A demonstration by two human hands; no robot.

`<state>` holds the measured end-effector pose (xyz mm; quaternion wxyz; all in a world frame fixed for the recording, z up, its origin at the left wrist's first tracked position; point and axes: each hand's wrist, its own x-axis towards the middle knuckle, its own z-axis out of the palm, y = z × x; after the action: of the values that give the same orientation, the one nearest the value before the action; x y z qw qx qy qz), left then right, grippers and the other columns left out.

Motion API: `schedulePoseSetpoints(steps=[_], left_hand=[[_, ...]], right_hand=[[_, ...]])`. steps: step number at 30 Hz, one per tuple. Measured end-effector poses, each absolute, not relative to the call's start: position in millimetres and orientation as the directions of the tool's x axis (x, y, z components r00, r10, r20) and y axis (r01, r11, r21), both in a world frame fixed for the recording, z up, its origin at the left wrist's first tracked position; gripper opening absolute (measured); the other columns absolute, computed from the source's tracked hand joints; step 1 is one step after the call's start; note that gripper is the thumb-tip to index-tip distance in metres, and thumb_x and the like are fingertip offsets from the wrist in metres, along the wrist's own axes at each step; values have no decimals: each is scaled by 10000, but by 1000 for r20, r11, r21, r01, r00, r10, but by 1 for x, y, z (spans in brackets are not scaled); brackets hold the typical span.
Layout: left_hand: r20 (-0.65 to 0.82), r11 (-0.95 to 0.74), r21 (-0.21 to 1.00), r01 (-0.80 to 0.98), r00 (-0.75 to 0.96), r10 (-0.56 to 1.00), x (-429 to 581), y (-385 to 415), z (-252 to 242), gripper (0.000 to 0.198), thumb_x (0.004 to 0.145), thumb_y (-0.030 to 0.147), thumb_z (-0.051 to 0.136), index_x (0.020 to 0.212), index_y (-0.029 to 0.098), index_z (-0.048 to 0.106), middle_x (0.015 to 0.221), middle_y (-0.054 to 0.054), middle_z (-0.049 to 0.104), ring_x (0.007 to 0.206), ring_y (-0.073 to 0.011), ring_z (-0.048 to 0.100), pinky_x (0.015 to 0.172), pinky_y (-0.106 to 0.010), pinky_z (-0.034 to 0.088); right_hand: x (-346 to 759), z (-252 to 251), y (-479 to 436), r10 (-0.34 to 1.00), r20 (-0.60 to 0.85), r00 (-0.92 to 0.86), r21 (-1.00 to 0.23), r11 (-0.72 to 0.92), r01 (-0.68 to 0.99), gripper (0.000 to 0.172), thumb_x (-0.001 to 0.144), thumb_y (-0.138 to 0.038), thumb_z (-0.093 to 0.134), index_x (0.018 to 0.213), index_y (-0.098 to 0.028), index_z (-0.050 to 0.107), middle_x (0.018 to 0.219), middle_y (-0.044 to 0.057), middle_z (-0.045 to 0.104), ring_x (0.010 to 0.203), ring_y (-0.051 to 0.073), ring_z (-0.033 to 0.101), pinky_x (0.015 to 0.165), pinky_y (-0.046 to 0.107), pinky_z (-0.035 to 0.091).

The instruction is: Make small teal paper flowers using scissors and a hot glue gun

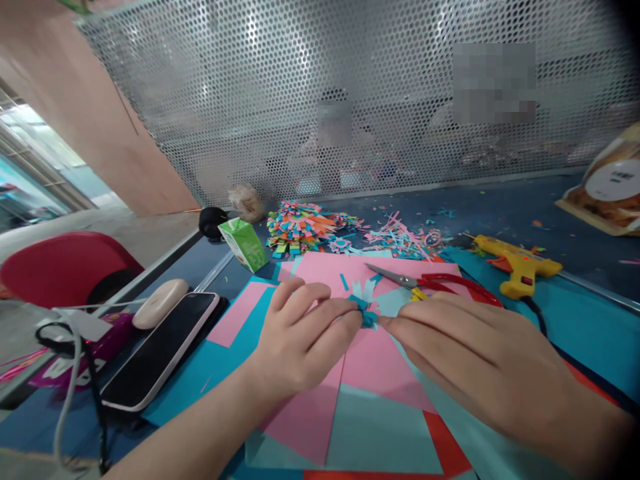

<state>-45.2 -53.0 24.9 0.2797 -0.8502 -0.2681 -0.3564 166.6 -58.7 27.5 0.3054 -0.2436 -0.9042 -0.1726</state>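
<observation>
A small fringed paper piece in blue, pale blue and pink is pinched between both hands at the middle. My left hand grips its left side, fingers curled. From the right, my right hand holds its other edge between thumb and fingers. Pink and light blue paper sheets lie beneath the hands. Just behind the right hand rest scissors with red handles, their blades pointing left. A yellow glue gun lies farther right.
Fringed paper flowers are heaped at the back, beside paper strips. A green carton stands back left; a phone and a pale case lie left. A perforated metal screen rises behind, with people beyond.
</observation>
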Motion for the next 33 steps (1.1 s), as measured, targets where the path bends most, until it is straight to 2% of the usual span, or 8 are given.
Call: schedulePoseSetpoints(steps=[4, 7, 9, 12, 15, 18, 25, 33], left_hand=[[763, -712, -267, 650, 594, 256, -46, -52, 23, 129, 716, 114, 637, 807, 187, 582, 790, 9, 704, 754, -158, 542, 697, -314, 418], [778, -740, -163, 653, 546, 310, -45, -51, 19, 179, 698, 115, 660, 838, 189, 578, 790, 2, 696, 766, -164, 546, 710, -318, 424], [778, -762, -10, 647, 484, 401, -43, -51, 18, 179, 705, 113, 652, 848, 187, 575, 788, -4, 685, 776, -155, 550, 737, -313, 434], [711, -732, 326, 598, 356, 607, -37, -52, 18, 129, 714, 123, 641, 807, 180, 574, 760, -6, 655, 758, -129, 548, 718, -268, 444], [491, -540, 685, 489, 239, 838, -31, -52, 19, 113, 702, 184, 661, 745, 170, 558, 722, -6, 614, 665, -106, 516, 623, -233, 424], [273, -331, 871, 363, 202, 941, -28, -52, 18, 166, 676, 229, 686, 713, 161, 539, 695, 1, 570, 624, -96, 480, 596, -232, 394], [150, -217, 930, 297, 233, 961, -29, -51, 17, 192, 664, 261, 693, 714, 154, 543, 690, 9, 533, 641, -93, 460, 610, -232, 362], [74, -140, 955, 263, 245, 967, -26, -51, 18, 218, 644, 273, 698, 704, 146, 531, 667, 13, 510, 594, -80, 414, 562, -229, 338]], right_hand=[[166, 25, -59, 357, 661, -660, 102, 829, 550, 259, 860, -128, 393, 1007, -166, 603, 900, 62, 685, 817, 199, 629, 694, 328, 498], [164, 24, -60, 404, 696, -594, -5, 830, 558, 265, 849, -121, 461, 1099, -172, 534, 960, 50, 677, 888, 178, 620, 762, 280, 489], [162, 25, -60, 481, 702, -525, -127, 810, 572, 255, 848, -157, 494, 1097, -211, 515, 936, 25, 669, 867, 156, 615, 764, 251, 489], [161, 24, -57, 632, 662, -404, -334, 731, 595, 285, 827, -239, 544, 1109, -252, 506, 900, 11, 633, 772, 138, 593, 645, 229, 505], [160, 20, -49, 698, 626, -349, -431, 682, 591, 307, 789, -275, 590, 1089, -242, 534, 940, 38, 599, 753, 148, 567, 605, 252, 504], [158, 14, -43, 702, 630, -333, -474, 687, 551, 226, 771, -289, 613, 989, -231, 592, 975, 57, 596, 806, 168, 574, 648, 284, 506], [156, 13, -42, 726, 610, -317, -561, 678, 474, 70, 753, -204, 616, 819, -225, 623, 901, 28, 621, 821, 155, 590, 701, 273, 489], [156, 15, -43, 763, 541, -355, -624, 646, 439, 95, 755, -141, 597, 780, -233, 604, 876, -5, 626, 858, 128, 585, 774, 244, 457]])
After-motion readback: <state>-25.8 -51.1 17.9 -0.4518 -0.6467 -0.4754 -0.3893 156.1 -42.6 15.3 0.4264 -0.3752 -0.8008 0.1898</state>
